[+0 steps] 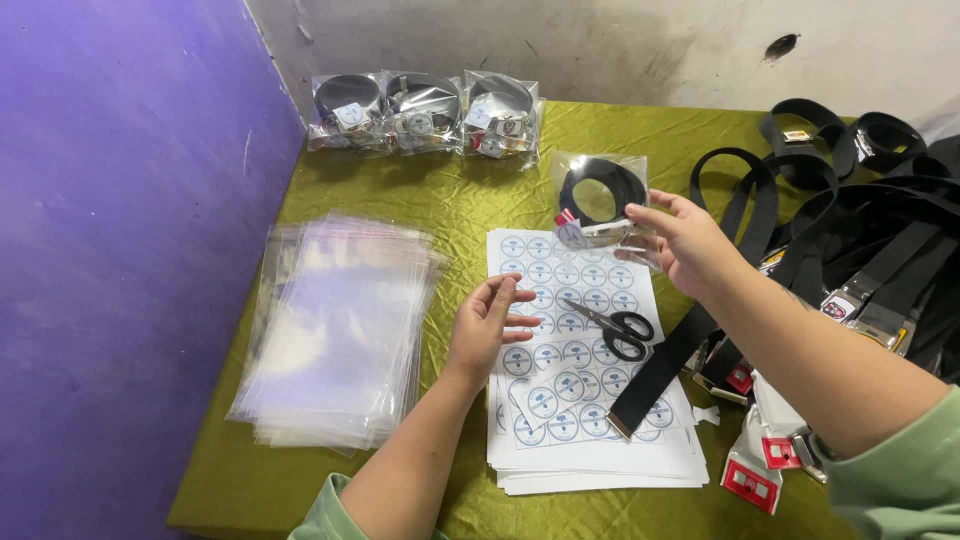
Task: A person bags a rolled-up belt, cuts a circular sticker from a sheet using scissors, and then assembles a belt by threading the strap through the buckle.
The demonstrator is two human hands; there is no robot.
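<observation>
Item one: my right hand [690, 245], raised above the table, fingers closed around the lower right edge of a clear bagged belt [598, 205], a coiled black strap with a small red-and-white tag sealed in a clear pouch. The pouch stands nearly upright and faces me, its flat side square to my view, well clear of the cloth. Item two: my left hand [487, 325], empty, fingers loosely curled and half open, hovering over the sticker sheets [560, 400], a stack of white paper printed with rows of round blue labels. The pouch lies up and to the right of this hand, near but apart; the right hand alone has it. Item three: black scissors [615, 325], lying on the sheets just right of my left fingertips, blades pointing up-left. Item four: a loose black strap end [660, 370] crossing the sheets' right side on a diagonal. Item five: stack of empty clear bags [335, 330], left of the sheets. Item six: three finished bagged belts [425, 112] in a row at the far edge of the green tablecloth [460, 200]. Item seven: heap of unbagged black belts [870, 220] with buckles, far right.
</observation>
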